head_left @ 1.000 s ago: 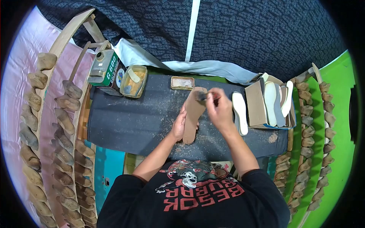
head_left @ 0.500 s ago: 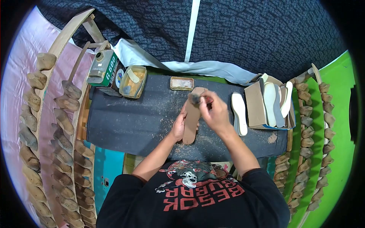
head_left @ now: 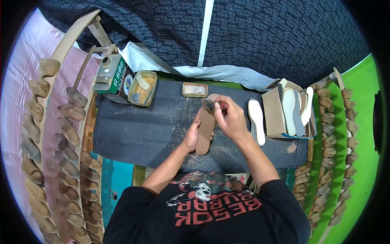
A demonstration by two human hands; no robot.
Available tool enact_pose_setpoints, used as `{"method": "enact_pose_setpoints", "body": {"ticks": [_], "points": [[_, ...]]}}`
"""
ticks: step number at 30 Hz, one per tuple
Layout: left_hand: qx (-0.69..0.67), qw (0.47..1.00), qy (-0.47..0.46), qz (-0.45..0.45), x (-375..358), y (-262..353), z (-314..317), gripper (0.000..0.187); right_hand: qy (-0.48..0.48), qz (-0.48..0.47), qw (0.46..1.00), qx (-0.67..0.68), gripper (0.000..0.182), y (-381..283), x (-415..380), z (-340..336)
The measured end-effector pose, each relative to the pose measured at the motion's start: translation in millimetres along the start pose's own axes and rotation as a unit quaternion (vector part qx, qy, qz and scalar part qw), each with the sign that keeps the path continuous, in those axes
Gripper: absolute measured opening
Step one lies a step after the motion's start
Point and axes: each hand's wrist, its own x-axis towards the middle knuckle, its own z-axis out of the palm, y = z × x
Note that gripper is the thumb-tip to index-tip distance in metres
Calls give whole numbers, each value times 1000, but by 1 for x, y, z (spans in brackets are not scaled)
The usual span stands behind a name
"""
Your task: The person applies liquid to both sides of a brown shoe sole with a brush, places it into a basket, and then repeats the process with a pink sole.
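My left hand [head_left: 191,136] is closed around the lower left side of a brown insole [head_left: 204,132], which it holds tilted above the dark work cloth. Between the fingers of my right hand [head_left: 234,121] is a short brush with dark bristles [head_left: 209,105] and a reddish handle. Its bristles rest against the upper end of the insole. Just beyond that end stands a small rectangular tray [head_left: 195,90] with pale contents. Part of the brush handle is hidden by my right fingers.
Pale insoles [head_left: 256,122] lie right of my hand, beside a cardboard box [head_left: 273,115] full of more. A G 600 can [head_left: 109,75] and a plastic tub [head_left: 152,91] stand back left. Wooden shoe lasts [head_left: 68,130] line racks on both sides. Shavings litter the dark cloth [head_left: 122,130].
The right hand has shifted slightly, and the brush bristles sit at nearly the same upper end of the insole. My left hand and the insole have barely moved.
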Motion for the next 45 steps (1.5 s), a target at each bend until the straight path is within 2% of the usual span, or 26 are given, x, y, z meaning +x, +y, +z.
{"method": "enact_pose_setpoints", "body": {"ticks": [2,4,9,13,15,17,21,23,26,29,31,34,35,37,39,41,43,45], "points": [[9,1000,12,-3,0,2,-1,64,1,7,1000,1,15,3,1,0],[4,1000,-22,17,1,1,-3,64,12,47,999,-12,15,15,9,-9],[5,1000,-22,12,1,3,0,65,56,41,996,-53,11,30,18,-12],[-26,1000,-2,10,3,-1,-2,64,-21,-37,999,-19,16,4,-1,7],[-22,1000,8,6,2,0,-4,64,-42,3,999,10,15,3,-8,12],[-19,1000,20,1,0,2,-3,63,-21,43,999,20,14,4,-2,5],[-13,1000,-6,24,-1,5,-5,61,56,63,996,-44,11,26,14,-15],[-5,1000,-13,22,-1,5,-6,61,64,72,995,-33,10,29,13,-18],[-32,999,-1,21,-1,5,-1,61,22,53,998,-37,10,23,-2,-14],[-34,999,5,17,1,1,-6,61,-17,-42,999,-30,13,7,-18,-5],[-34,999,-1,17,1,3,-6,61,-26,-17,1000,5,14,2,-21,-5],[-37,999,-5,20,0,8,0,61,29,49,998,-9,14,13,-11,-19],[-39,999,-3,23,0,10,3,61,58,38,997,-26,13,18,-6,-24],[-40,999,-13,25,1,11,3,61,70,66,995,-40,13,25,-2,-33],[-40,999,-21,24,1,12,3,62,74,51,995,-42,13,22,-5,-33],[-47,998,-18,28,0,11,3,62,30,35,999,-25,15,13,-18,-26],[-50,998,-15,28,0,7,-1,63,-14,-44,998,-46,14,1,-25,-24],[-51,998,-9,28,0,6,-3,63,-22,-28,999,4,14,-1,-31,-19]]}}
